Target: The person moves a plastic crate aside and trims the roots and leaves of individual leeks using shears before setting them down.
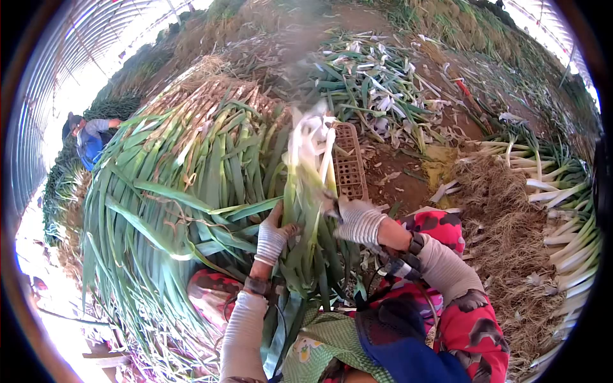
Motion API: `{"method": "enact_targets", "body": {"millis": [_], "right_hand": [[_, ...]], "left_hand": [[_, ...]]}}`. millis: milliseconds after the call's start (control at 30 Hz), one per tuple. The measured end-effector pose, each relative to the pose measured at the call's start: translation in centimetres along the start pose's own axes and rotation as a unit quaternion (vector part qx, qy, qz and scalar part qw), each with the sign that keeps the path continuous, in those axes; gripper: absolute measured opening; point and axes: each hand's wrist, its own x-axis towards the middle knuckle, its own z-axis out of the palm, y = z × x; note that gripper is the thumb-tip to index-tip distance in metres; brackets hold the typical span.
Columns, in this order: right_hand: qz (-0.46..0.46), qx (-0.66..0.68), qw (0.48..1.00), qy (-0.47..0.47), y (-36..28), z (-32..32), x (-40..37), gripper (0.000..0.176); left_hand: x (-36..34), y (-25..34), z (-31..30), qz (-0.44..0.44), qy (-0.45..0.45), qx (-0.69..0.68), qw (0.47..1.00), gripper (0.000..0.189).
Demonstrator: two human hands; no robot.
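My left hand point(276, 237), in a striped knit glove, is closed round the green part of a bunch of leeks point(295, 198) upright over my lap. The white ends point away from me and are blurred at the top. My right hand point(361, 221), gloved too, is closed at the bunch's right side around a small dark tool point(331, 205), its tip close to the stalks. Most of that tool is hidden by the fingers, so I cannot tell its kind. Loose leaves hang below the bunch onto my green checked apron point(325, 341).
A large heap of untrimmed leeks point(211, 166) lies to the left. Behind the bunch stands a brown plastic crate point(348, 163). Peeled leaf scraps point(377, 86) litter the soil ahead. Leeks with roots point(568, 236) lie in a row at right. Another person point(92, 137) works at far left.
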Motion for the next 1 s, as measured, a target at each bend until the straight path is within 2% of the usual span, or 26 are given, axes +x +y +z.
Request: {"method": "enact_targets", "body": {"millis": [33,67,167,200,300,333,433,467,567,667,767,900,1000], "right_hand": [[-0.011,0.002,1.0,-0.016,-0.1,0.3,-0.4,0.038],[-0.007,-0.018,0.998,-0.059,-0.1,0.6,-0.4,0.039],[0.064,-0.02,0.998,-0.012,0.3,0.1,0.1,0.04],[0.068,-0.009,0.998,-0.008,0.2,-0.7,0.0,0.039],[-0.005,-0.011,0.995,-0.097,0.7,-0.4,0.4,0.039],[-0.012,-0.024,0.998,-0.059,1.2,0.8,0.7,0.053],[0.028,-0.001,0.996,-0.08,1.3,0.4,0.9,0.055],[0.007,0.014,0.994,-0.11,0.8,-0.3,0.4,0.054],[-0.106,-0.01,0.989,-0.103,1.8,0.5,0.8,0.052],[0.024,-0.018,0.998,-0.053,1.5,-0.4,1.5,0.053],[0.028,-0.012,0.999,-0.01,1.6,-0.7,2.3,0.05],[0.099,0.013,0.994,0.032,1.6,-0.8,3.1,0.044],[0.094,0.011,0.995,0.034,1.4,-1.1,2.5,0.04]], "left_hand": [[0.6,0.0,0.0,0.007,0.014,0.055,0.998,0.071],[1.1,0.1,0.1,-0.007,0.002,0.088,0.996,0.069],[2.1,-0.5,0.2,-0.008,0.003,0.145,0.989,0.074],[2.3,-0.8,0.3,0.012,0.015,0.109,0.994,0.075],[1.8,-1.7,1.3,0.003,0.006,0.084,0.996,0.074],[1.5,-1.8,1.7,0.011,0.002,0.054,0.998,0.075],[0.4,-0.3,2.1,-0.027,0.02,0.216,0.976,0.076],[0.7,-1.4,2.0,-0.01,0.03,0.277,0.96,0.077],[0.5,0.4,2.0,-0.031,0.022,0.329,0.943,0.075],[-0.4,1.8,2.3,0.016,0.002,0.33,0.944,0.074],[-1.3,1.7,3.4,0.108,0.023,0.276,0.955,0.073],[-2.1,1.4,4.7,0.064,-0.02,0.232,0.97,0.076],[-1.9,1.9,5.5,-0.021,-0.014,0.361,0.932,0.073]]}}
